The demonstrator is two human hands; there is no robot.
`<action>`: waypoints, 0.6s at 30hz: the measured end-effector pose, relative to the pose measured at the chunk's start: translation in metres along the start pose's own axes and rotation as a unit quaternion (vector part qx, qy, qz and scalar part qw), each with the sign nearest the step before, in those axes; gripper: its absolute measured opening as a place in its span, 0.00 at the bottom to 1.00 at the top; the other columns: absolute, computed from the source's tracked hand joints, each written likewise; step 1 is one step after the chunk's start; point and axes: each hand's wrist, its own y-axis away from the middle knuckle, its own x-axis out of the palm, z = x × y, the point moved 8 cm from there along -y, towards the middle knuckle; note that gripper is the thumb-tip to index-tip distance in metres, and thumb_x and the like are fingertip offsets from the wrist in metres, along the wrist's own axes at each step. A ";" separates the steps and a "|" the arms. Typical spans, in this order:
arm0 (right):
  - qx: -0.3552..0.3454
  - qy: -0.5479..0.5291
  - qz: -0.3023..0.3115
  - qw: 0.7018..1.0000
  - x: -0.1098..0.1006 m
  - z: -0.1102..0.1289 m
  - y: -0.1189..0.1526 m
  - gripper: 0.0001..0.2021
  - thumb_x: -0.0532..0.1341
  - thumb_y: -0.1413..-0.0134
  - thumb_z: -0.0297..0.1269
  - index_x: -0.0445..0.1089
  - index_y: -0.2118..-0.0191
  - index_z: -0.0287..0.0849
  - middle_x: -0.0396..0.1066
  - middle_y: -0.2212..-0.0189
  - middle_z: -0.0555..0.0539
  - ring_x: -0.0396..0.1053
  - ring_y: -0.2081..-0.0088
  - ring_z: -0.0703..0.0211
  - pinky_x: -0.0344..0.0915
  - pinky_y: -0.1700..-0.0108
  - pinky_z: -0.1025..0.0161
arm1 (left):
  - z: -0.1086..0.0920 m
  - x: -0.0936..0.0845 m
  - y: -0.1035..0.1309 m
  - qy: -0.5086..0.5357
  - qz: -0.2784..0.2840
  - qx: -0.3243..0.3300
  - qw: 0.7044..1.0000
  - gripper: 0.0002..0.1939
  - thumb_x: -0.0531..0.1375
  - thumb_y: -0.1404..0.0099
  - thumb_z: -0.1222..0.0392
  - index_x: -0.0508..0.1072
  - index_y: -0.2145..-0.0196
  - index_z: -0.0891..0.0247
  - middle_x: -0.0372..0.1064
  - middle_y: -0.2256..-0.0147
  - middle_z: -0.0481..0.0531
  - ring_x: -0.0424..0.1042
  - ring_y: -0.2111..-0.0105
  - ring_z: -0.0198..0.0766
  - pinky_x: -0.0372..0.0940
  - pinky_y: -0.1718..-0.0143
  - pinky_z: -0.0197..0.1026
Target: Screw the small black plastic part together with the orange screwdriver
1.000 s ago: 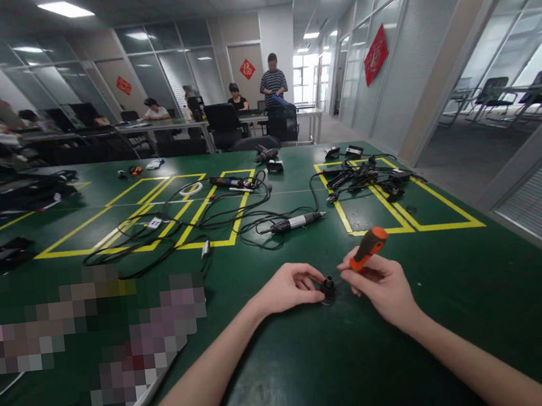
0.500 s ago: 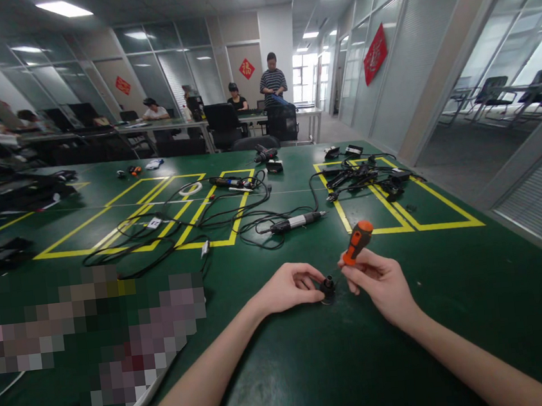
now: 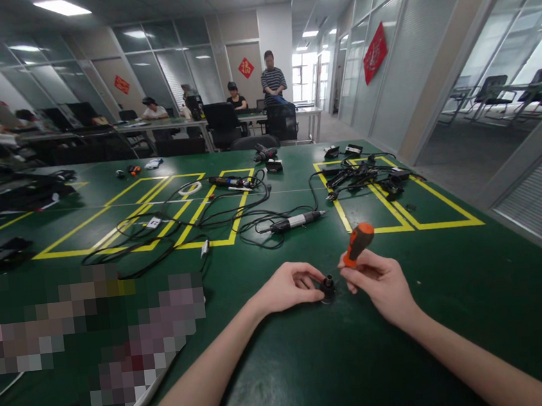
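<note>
Between the fingertips and thumb of my left hand (image 3: 293,286) is a small black part (image 3: 328,287) with a round upright post, standing on the green table (image 3: 288,369). What exactly this part is, I cannot make out. To its right, my right hand (image 3: 378,279) grips a screwdriver (image 3: 360,243) with an orange and dark grey handle. The handle leans up and to the right, and its lower end sits in my fingers. The shaft is too thin to make out clearly; it appears to lie near the black part.
Beyond my hands lies a grey and black electric screwdriver (image 3: 297,222) with its cable. Tangled black cables (image 3: 365,177) sit within yellow tape outlines at right. A cordless drill (image 3: 264,154) rests farther back. Blurred-out blocks (image 3: 155,344) cover the left. People (image 3: 272,83) are at a far desk.
My hands, the black part and the screwdriver stay almost in place. In the background, the standing person has shifted slightly.
</note>
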 end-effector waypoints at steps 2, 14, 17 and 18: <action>0.001 0.012 -0.008 1.000 -0.001 0.000 -0.001 0.07 0.70 0.50 0.39 0.78 0.71 0.41 0.70 0.74 0.49 0.66 0.80 0.66 0.65 0.80 0.67 | 0.000 0.000 0.000 0.000 0.001 0.000 1.000 0.21 0.70 0.45 0.56 0.77 0.56 0.70 0.74 0.71 0.52 0.71 0.74 0.32 0.65 0.69 0.34; 0.036 -0.038 0.012 0.999 0.003 -0.009 0.002 0.10 0.71 0.50 0.41 0.77 0.67 0.40 0.75 0.71 0.46 0.69 0.78 0.62 0.71 0.77 0.63 | 0.000 0.000 0.001 -0.003 0.000 -0.004 1.000 0.22 0.71 0.46 0.55 0.77 0.56 0.69 0.75 0.70 0.53 0.71 0.74 0.31 0.63 0.71 0.32; 0.021 -0.018 -0.006 1.000 0.001 -0.004 0.000 0.10 0.71 0.52 0.42 0.78 0.71 0.40 0.73 0.72 0.47 0.65 0.81 0.65 0.67 0.81 0.65 | 0.001 0.000 0.000 -0.002 0.000 -0.002 1.000 0.22 0.71 0.46 0.55 0.77 0.56 0.69 0.75 0.70 0.53 0.71 0.74 0.32 0.63 0.71 0.33; 0.022 -0.012 -0.009 1.000 0.000 -0.004 -0.001 0.10 0.72 0.53 0.42 0.78 0.71 0.41 0.73 0.74 0.48 0.65 0.82 0.66 0.67 0.82 0.65 | 0.001 0.000 0.000 0.000 -0.001 0.000 1.000 0.22 0.71 0.46 0.55 0.77 0.56 0.69 0.75 0.70 0.53 0.71 0.74 0.32 0.64 0.70 0.33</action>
